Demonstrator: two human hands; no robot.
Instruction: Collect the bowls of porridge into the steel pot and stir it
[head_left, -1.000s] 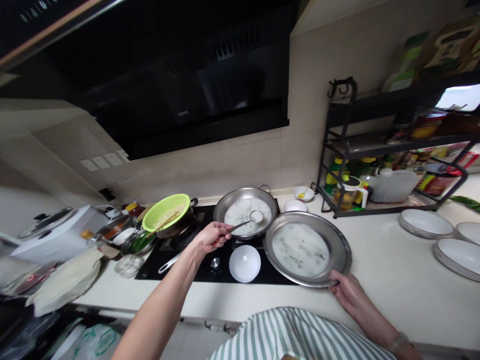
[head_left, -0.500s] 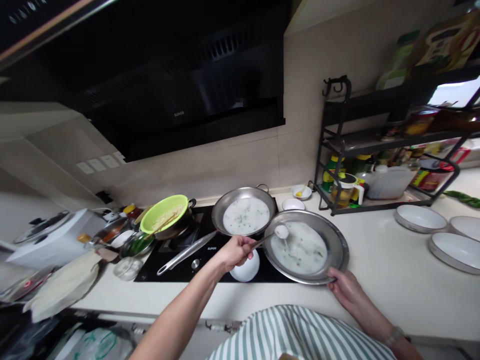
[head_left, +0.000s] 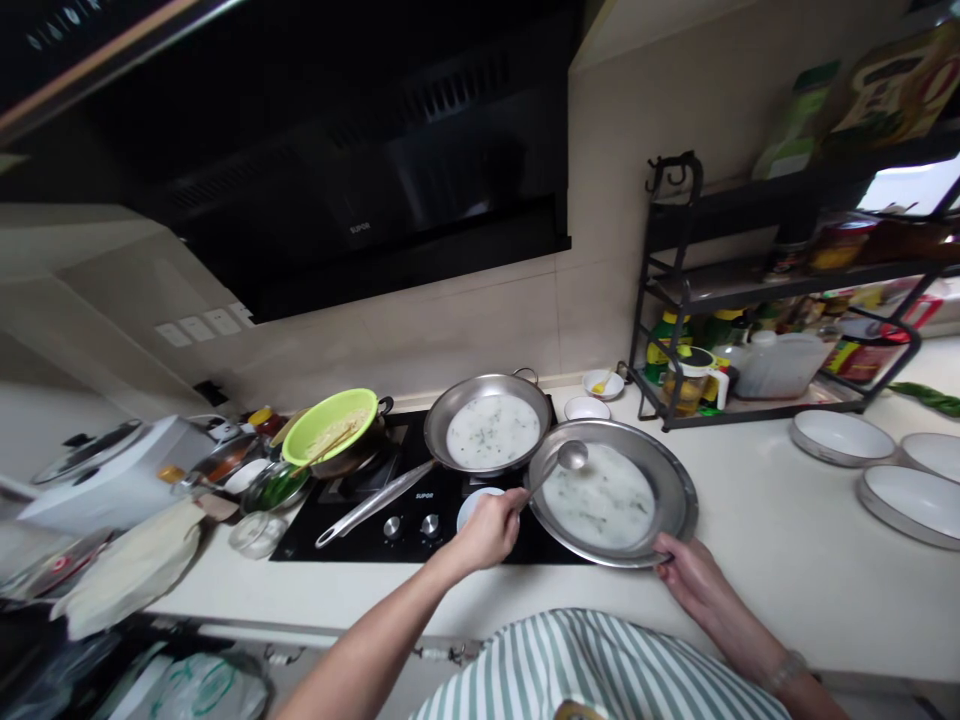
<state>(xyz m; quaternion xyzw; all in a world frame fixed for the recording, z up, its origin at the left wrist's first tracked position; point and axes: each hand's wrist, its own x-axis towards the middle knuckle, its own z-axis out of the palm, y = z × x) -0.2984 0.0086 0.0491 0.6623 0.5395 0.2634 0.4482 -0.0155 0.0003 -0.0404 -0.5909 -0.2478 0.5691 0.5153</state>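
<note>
My left hand (head_left: 491, 528) is wrapped round the handle of a metal ladle (head_left: 573, 456). The ladle's grey bowl hangs over the left part of a wide steel basin (head_left: 681, 490), which holds a white liquid with green bits (head_left: 600, 500). With fingers closed on the basin's near right rim, my right hand (head_left: 686, 572) steadies it. Just left of the basin, a steel frying pan (head_left: 439, 420) with similar white liquid sits on the hob. A white dish (head_left: 471, 508) is partly hidden behind my left hand.
A lime-green colander (head_left: 300, 425) with chopsticks rests on a pot at the back left. The pan's long handle (head_left: 375, 503) points left across the black hob (head_left: 330, 530). White bowls (head_left: 841, 440) and a black spice rack (head_left: 679, 300) stand on the right; the range hood (head_left: 375, 230) hangs above.
The ladle's bowl held white liquid and dripped; now it looks grey, with no white liquid visible in it. My left hand has moved slightly right and down. The right hand stays on the rim.
</note>
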